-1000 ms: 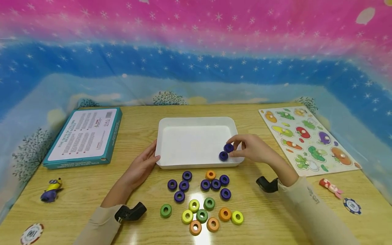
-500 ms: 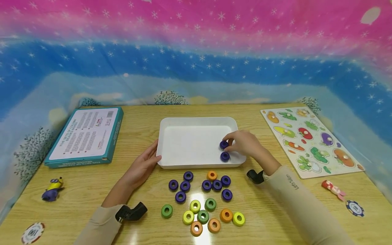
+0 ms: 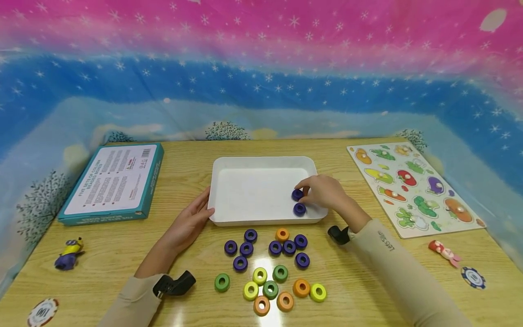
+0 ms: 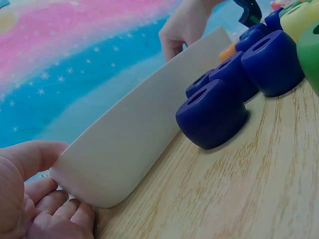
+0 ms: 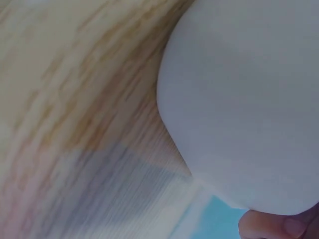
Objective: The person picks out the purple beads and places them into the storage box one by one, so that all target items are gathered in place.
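A white tray (image 3: 257,222) stands mid-table. My left hand (image 3: 189,225) holds its left side in the head view; in the left wrist view the thumb (image 4: 45,154) lies at the rim, with fingers bent against the outer wall. Inside the tray's right end, my right hand (image 3: 324,193) pinches a purple ring bead (image 3: 297,195) between thumb and fingers. A second purple ring bead (image 3: 299,209) lies just below it, near the front wall. The right wrist view shows mostly the tray's outer wall (image 5: 244,99) and a fingertip; the pinched bead is hidden there.
Several purple rings (image 3: 246,249), orange rings (image 3: 301,288), green rings (image 3: 222,282) and yellow rings (image 3: 250,290) lie before the tray. A teal box (image 3: 112,181) and minion figure (image 3: 69,253) are left; a vegetable puzzle board (image 3: 414,188), mermaid-like figure (image 3: 444,253) and chip (image 3: 473,277) right.
My right hand has moved slightly left and away from me with the pinched bead, widening its distance from the other bead in the tray. The left hand stays on the tray.
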The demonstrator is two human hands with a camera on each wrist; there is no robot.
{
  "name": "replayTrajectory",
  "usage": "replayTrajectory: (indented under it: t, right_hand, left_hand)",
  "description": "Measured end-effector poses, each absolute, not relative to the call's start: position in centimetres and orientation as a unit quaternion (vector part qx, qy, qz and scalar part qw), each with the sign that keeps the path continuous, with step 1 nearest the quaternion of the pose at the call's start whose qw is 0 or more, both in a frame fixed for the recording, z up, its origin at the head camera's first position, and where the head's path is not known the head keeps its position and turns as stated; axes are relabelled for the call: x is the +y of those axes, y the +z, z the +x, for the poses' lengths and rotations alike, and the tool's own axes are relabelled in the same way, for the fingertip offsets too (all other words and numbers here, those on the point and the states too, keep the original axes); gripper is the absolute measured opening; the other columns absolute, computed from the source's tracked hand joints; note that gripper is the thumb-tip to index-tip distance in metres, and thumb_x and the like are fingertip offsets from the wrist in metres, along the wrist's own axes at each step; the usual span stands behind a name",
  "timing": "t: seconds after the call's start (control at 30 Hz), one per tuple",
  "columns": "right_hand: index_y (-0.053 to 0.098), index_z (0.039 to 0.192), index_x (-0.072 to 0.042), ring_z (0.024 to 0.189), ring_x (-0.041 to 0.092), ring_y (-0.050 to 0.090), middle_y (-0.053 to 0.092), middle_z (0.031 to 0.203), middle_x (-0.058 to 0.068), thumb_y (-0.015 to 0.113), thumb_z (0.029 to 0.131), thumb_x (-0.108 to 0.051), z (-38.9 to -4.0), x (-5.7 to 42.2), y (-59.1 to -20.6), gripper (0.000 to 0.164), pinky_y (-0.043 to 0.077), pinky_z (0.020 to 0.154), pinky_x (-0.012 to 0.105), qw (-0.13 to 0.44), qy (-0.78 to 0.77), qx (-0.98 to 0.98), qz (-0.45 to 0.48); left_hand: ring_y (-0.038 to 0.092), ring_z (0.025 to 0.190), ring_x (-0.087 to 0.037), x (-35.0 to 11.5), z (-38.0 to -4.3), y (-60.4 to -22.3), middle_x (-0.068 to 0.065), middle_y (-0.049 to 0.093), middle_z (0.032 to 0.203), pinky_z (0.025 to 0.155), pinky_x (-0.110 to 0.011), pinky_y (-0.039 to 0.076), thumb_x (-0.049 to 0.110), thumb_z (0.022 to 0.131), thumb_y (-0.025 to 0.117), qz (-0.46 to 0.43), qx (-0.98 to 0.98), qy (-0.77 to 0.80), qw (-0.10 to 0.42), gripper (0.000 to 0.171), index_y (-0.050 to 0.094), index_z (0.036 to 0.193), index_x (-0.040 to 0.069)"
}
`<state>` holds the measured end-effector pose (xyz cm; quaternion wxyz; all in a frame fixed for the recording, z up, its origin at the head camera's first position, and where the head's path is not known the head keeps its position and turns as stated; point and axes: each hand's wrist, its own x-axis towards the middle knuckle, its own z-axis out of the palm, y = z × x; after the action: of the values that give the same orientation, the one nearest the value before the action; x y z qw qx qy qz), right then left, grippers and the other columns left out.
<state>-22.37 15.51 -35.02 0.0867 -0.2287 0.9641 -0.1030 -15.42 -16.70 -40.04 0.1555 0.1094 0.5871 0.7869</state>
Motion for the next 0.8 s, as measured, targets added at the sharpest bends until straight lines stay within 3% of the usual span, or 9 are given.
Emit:
replayTrajectory:
  t: [0.23,0.5,0.8]
  right_hand:
    - [0.055,0.112,-0.012,0.077,0.018,0.053,0.06,0.084,-0.003,0.068,0.071,-0.023,-21.8,16.1,-34.2,0.045,0.042,0.063,0.032,0.084,-0.133,0.963,-0.218]
    - [0.058,0.104,-0.01,0.054,0.011,0.041,0.057,0.075,-0.008,0.065,0.074,-0.022,-19.0,17.3,-32.6,0.034,0.035,0.047,0.025,0.033,-0.253,0.926,-0.28]
    - [0.06,0.099,-0.015,0.051,0.007,0.04,0.055,0.073,-0.012,0.062,0.075,-0.03,-15.5,18.6,-33.0,0.029,0.034,0.044,0.02,0.082,-0.315,0.887,-0.327]
  left_hand:
    - [0.003,0.126,-0.014,-16.7,-15.4,-40.2,-0.003,0.001,0.141,0.099,-0.029,0.012,0.001,0.089,0.037,0.118,0.585,0.787,0.155,0.058,0.006,0.137,0.009]
    - [0.003,0.126,-0.014,-16.8,-15.5,-40.2,-0.003,0.001,0.141,0.098,-0.026,0.015,0.0,0.089,0.035,0.123,0.585,0.786,0.155,0.056,0.005,0.137,0.009]
    - [0.004,0.126,-0.014,-16.8,-15.5,-40.2,-0.003,0.002,0.141,0.099,-0.029,0.012,0.0,0.089,0.036,0.119,0.582,0.789,0.156,0.057,0.006,0.137,0.009]
